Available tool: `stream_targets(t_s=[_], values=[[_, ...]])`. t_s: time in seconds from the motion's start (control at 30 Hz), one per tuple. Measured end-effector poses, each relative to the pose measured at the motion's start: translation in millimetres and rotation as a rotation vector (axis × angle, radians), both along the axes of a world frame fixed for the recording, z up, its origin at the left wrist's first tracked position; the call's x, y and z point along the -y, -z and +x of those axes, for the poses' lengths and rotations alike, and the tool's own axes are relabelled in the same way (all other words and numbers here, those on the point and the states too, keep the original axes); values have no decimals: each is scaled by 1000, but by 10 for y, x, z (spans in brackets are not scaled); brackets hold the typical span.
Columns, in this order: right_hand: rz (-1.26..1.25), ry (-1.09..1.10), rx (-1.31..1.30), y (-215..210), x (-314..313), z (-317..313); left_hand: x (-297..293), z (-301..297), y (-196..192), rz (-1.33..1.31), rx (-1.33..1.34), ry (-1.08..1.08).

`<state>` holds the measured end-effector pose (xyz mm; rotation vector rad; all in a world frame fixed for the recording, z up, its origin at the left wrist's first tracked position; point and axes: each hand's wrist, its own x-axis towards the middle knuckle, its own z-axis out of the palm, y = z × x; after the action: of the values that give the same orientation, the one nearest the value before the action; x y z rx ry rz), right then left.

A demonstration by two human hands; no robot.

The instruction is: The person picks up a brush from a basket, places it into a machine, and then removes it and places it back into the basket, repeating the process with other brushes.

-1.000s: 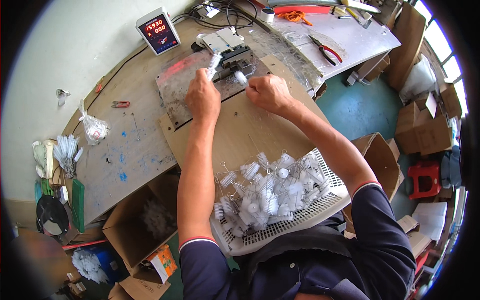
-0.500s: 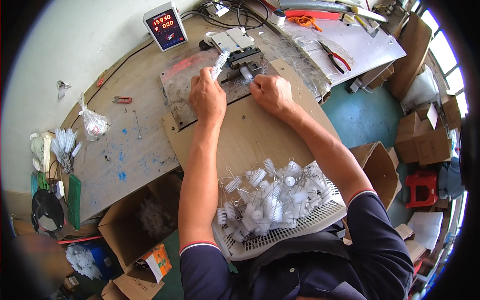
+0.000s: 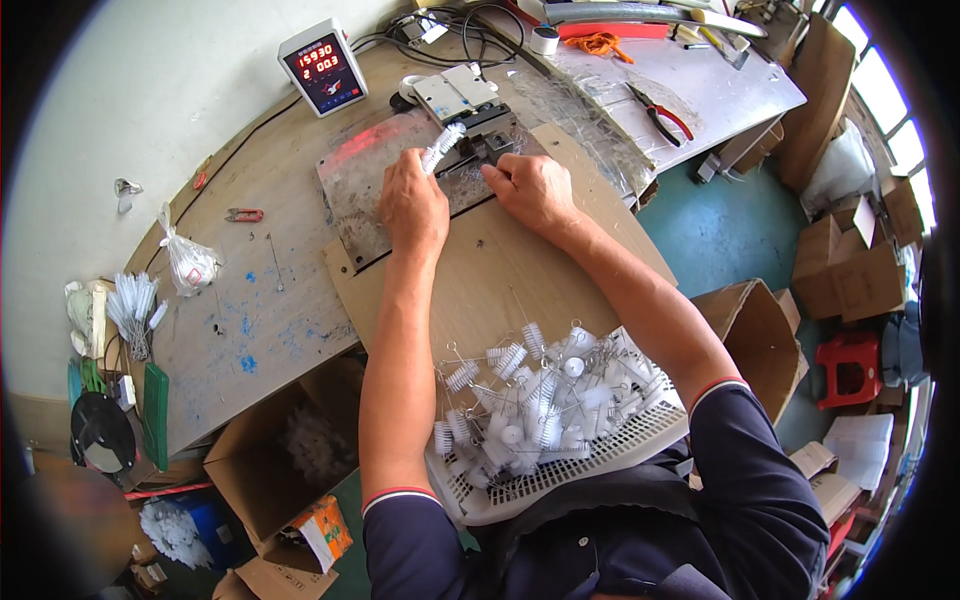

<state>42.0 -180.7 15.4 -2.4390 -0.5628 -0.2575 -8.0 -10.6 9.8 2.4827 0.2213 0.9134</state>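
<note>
- Spreading beneath everything, the workbench (image 3: 300, 200) carries the wooden board (image 3: 480, 270) and the gear; its layout matches the earlier views.
- The perforated white basket (image 3: 640, 425), against the person's front, holds a heap of wire-handled brushes (image 3: 545, 400), with no clear change in the pile.
- The metal plate (image 3: 360, 190) bears a dark clamp block (image 3: 490, 145). A white bristle end showed between it and the right hand half a second ago; none shows there now.
- The display box (image 3: 325, 70) has a changed lower red line, the upper one looking the same; I judge the device is registering a work cycle.
- The left hand (image 3: 413, 205) stays closed on a white brush (image 3: 440, 150), bristles upward beside the clamp block.
- The right hand (image 3: 530, 190), apart from the left, has curled fingers just beside the block; whether they grip anything, I cannot tell. The piece there seems to have changed position.
</note>
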Motion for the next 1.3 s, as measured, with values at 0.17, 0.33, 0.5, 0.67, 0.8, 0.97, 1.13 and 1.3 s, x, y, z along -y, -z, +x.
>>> stream_targets(t_s=[0.17,0.33,0.5,0.67,0.8,0.97,1.13,1.3], values=[[23,-148,-96,-52,146,-72,-8,44,44,76,-42,148],[-43,-364,-239,-349,372,-404,-43,53,105,71,43,156],[53,-279,-212,-236,402,-424,-19,29,64,63,-18,156],[116,-102,-51,-2,320,-264,20,61,82,122,-32,222],[112,-149,-21,50,317,-284,39,20,61,184,-105,208],[140,-142,-30,41,330,-293,71,-6,60,219,-114,212],[463,-50,-193,67,426,-192,38,-60,47,148,-99,142],[734,-51,-277,41,457,-145,4,-180,54,9,-23,271]])
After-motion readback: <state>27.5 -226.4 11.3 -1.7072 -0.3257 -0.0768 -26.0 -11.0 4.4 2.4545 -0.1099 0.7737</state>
